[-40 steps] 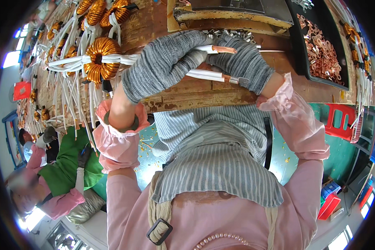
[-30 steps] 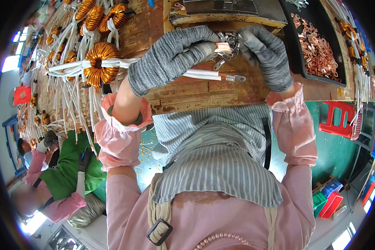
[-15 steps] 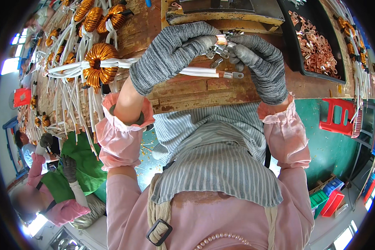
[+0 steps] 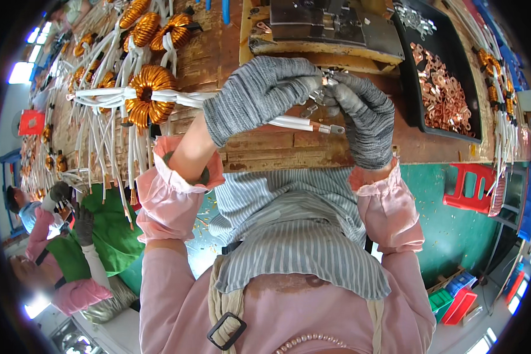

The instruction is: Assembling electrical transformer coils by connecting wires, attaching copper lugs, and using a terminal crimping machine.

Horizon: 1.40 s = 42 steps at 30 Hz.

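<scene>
My left hand (image 4: 262,97), in a grey striped knit glove, is closed around white cables (image 4: 192,99) running from a copper-wound ring coil (image 4: 150,95). A bare copper wire end (image 4: 325,81) shows at its fingertips. Against that end my right hand (image 4: 367,121), gloved alike, pinches what looks like a silvery cable lug, mostly hidden by its fingers. Several loose silvery lugs (image 4: 312,101) lie just under the fingertips. Below the hands, another white cable (image 4: 289,123) of the bunch ends in a fitted cable lug (image 4: 336,129) over the table.
Ahead stands a metal press base (image 4: 318,26) on the wooden table (image 4: 265,154). A black tray (image 4: 419,112) at right holds copper lugs (image 4: 442,94) and silvery ones. More coils (image 4: 174,30) with white leads crowd the left. A co-worker (image 4: 71,265) sits lower left; a red stool (image 4: 469,187) stands right.
The view has shifted, so hands and table sit lower in the picture. The fingertips have drawn closer around the copper wire end, which shows less now. Both hands keep their hold.
</scene>
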### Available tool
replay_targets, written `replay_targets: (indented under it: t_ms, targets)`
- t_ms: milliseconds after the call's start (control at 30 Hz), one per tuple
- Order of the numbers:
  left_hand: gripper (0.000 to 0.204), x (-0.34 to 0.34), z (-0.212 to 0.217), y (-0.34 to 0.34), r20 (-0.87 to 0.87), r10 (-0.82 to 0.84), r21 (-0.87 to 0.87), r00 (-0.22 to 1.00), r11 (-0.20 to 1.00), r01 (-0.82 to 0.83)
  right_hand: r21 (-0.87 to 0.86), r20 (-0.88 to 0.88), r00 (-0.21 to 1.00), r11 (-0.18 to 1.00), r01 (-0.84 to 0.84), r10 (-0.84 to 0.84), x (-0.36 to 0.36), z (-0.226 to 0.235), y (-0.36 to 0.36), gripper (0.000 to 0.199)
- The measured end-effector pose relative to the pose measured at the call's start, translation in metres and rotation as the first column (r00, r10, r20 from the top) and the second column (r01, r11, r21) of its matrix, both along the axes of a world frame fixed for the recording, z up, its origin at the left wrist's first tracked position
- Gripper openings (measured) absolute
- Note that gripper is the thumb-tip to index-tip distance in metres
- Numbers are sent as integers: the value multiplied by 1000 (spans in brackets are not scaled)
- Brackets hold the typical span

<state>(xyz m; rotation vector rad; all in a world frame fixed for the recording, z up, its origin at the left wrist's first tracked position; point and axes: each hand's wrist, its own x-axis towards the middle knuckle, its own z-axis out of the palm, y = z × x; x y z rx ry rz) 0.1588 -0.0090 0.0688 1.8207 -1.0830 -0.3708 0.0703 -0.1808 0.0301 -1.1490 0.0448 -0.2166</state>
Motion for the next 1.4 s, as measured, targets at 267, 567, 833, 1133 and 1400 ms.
replay_targets:
  t_ms: [267,567,833,1133,1400]
  targets:
    - [31,-6,1,-4,251,47,134,967,987,-83,-114,26,998,992,-54,58,7,0,-13,23]
    - [39,-4,4,16,471,-7,262,882,956,-133,-371,-51,981,909,-191,186,11,17,-16,23]
    - [59,112,45,171,443,-352,865,824,409,-290,-335,-90,977,918,-213,194,12,14,-17,25]
    - [55,60,61,165,634,-151,716,759,486,-501,-57,-115,970,974,-221,214,1,2,-28,31]
    - [51,22,94,171,913,88,195,397,763,-617,37,175,942,954,-299,288,12,44,-77,26]
